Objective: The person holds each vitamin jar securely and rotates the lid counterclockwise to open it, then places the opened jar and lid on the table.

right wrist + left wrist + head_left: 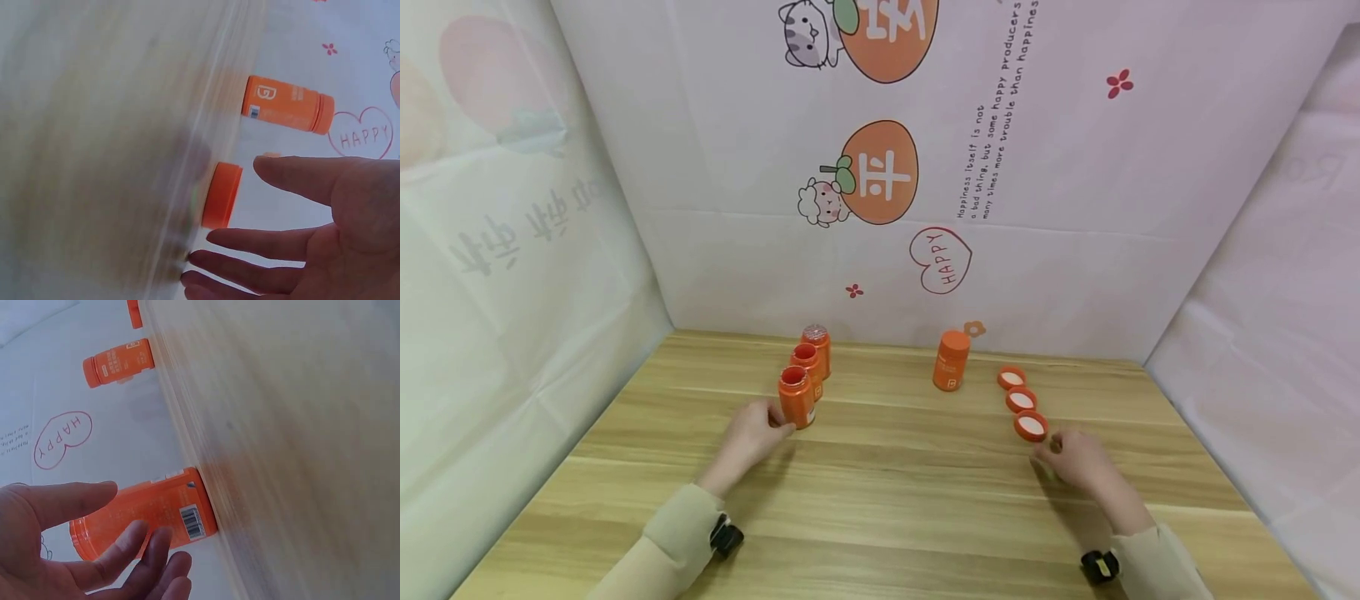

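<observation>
On the left, three uncapped orange bottles stand upright in a slanting row: a near bottle (pixel 797 403), a middle one (pixel 807 360) and a far one (pixel 817 340). My left hand (pixel 749 438) is beside the near bottle. In the left wrist view its thumb and fingers are spread before that bottle, holding nothing. Three orange caps lie on the right with pale insides up: a far cap (pixel 1011 379), a middle cap (pixel 1021 401) and a near cap (pixel 1031 427). Close to the near cap is my right hand (pixel 1081 460), fingers extended and holding nothing in the right wrist view.
A capped orange bottle (pixel 951 364) stands upright between the two rows, towards the back of the wooden table (pixel 895 500). Behind the table hangs a printed white cloth (pixel 737 233), with more white cloth on both sides.
</observation>
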The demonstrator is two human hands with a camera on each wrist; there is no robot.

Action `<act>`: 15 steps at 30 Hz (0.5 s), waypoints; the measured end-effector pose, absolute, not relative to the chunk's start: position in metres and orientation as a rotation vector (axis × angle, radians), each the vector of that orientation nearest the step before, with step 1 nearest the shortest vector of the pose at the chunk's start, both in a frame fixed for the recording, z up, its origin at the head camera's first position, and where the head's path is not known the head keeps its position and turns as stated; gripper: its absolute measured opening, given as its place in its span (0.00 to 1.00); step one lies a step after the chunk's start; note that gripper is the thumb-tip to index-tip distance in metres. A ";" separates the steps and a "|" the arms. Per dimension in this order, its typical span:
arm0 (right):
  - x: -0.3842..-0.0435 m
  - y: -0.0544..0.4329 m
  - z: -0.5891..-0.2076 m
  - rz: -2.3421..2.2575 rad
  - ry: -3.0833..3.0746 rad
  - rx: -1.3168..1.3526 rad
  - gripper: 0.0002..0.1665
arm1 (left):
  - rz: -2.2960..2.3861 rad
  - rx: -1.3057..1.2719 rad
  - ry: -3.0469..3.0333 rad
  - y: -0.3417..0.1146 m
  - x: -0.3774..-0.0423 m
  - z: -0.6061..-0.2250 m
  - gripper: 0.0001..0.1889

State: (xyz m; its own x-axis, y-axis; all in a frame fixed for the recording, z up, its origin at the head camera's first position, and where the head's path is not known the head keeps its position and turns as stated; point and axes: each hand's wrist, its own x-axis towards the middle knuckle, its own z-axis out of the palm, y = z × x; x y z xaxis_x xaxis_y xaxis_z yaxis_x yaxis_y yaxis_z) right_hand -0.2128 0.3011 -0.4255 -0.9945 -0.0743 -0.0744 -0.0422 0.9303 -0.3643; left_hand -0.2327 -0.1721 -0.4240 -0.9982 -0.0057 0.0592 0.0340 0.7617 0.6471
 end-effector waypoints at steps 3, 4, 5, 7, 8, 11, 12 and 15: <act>-0.209 0.297 -0.425 -0.566 2.991 -0.099 0.27 | -1.037 -0.083 -2.905 -0.168 -0.230 -0.425 0.06; -0.208 0.295 -0.425 -0.571 2.990 -0.104 0.23 | -1.025 -0.096 -2.909 -0.167 -0.229 -0.425 0.06; -0.207 0.294 -0.425 -0.575 2.992 -0.110 0.21 | -1.011 -0.110 -2.914 -0.165 -0.228 -0.425 0.06; -0.206 0.289 -0.426 -0.583 3.001 -0.120 0.19 | -0.994 -0.128 -2.927 -0.161 -0.226 -0.424 0.06; -0.206 0.287 -0.426 -0.582 3.008 -0.127 0.19 | -0.988 -0.136 -2.934 -0.159 -0.226 -0.424 0.06; -0.205 0.282 -0.426 -0.582 3.033 -0.162 0.20 | -0.974 -0.177 -2.947 -0.154 -0.223 -0.423 0.05; -0.205 0.281 -0.427 -0.587 3.035 -0.165 0.21 | -0.970 -0.191 -2.949 -0.152 -0.222 -0.423 0.05; -0.205 0.277 -0.428 -0.598 3.045 -0.185 0.21 | -0.972 -0.231 -2.958 -0.145 -0.222 -0.424 0.05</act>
State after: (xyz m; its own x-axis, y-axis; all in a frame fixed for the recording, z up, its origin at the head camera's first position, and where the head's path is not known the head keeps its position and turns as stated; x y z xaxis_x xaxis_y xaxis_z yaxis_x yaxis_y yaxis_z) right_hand -0.2052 0.2769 -0.4278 -0.9924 -0.1229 -0.0096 -0.1101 0.9188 -0.3790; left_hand -0.2220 -0.1455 -0.4241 -0.9889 0.1343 0.0642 0.1463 0.7954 0.5882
